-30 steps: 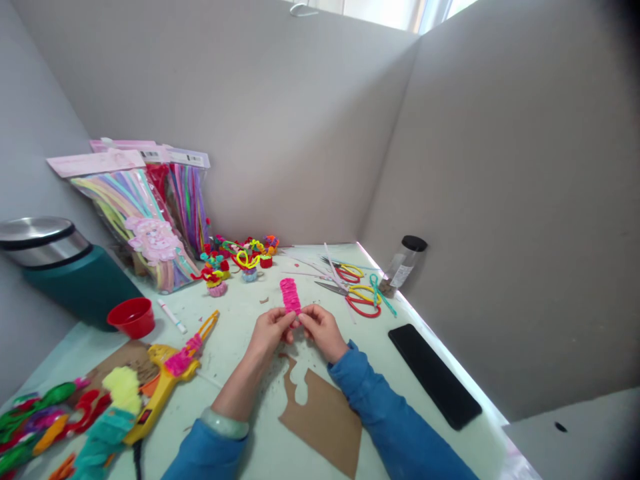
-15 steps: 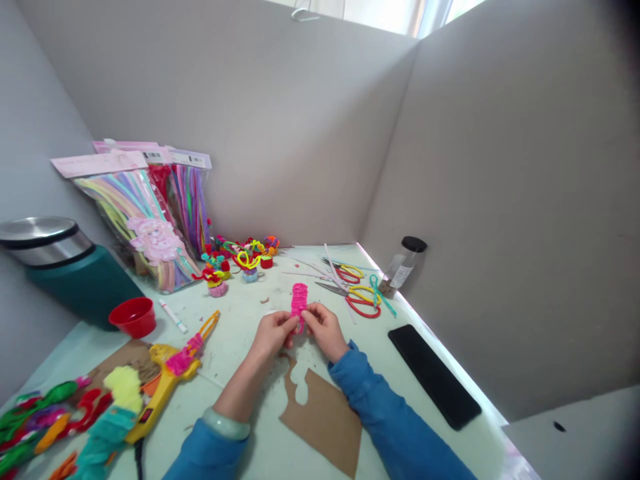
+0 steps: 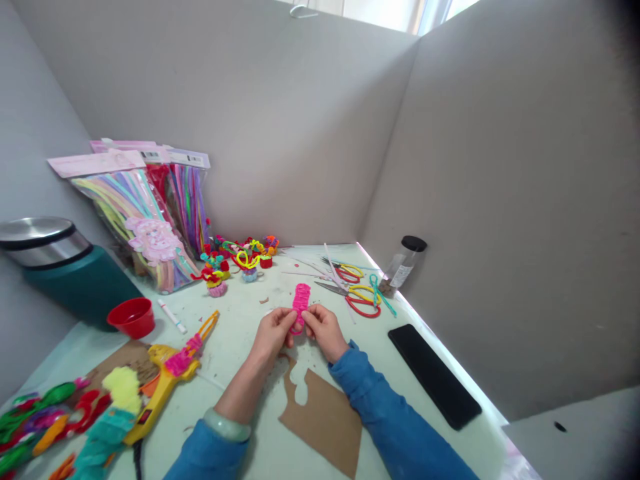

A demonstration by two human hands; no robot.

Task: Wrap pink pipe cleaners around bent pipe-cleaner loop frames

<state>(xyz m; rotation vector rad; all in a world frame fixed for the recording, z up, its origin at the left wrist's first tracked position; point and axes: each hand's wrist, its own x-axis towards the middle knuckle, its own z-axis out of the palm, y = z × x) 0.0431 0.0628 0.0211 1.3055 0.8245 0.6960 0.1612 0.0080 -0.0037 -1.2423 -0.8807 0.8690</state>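
Between my hands a bright pink strip wound from fuzzy pipe cleaner [image 3: 301,298] stands up, a loop of it showing below the fingers. My left hand [image 3: 273,330] pinches its lower left side with thumb and fingertips. On the other side my right hand [image 3: 324,328] grips the lower right edge the same way. Beneath my wrists lies a brown cardboard sheet [image 3: 325,420] with curved shapes cut out of it. A yellow glue gun [image 3: 159,400] rests to the left, a pink fuzzy piece [image 3: 183,359] lying on it.
Scissors [image 3: 357,297] with red and yellow handles lie at the back right, near a tipped jar [image 3: 404,267] and a black phone [image 3: 433,373]. At left are a red cup [image 3: 133,318], a teal bottle [image 3: 75,280] and bagged pipe cleaners [image 3: 137,220].
The pink strip has tilted slightly to the right, and its lower loop shows a little more. Both hands keep their pinch in nearly the same place.
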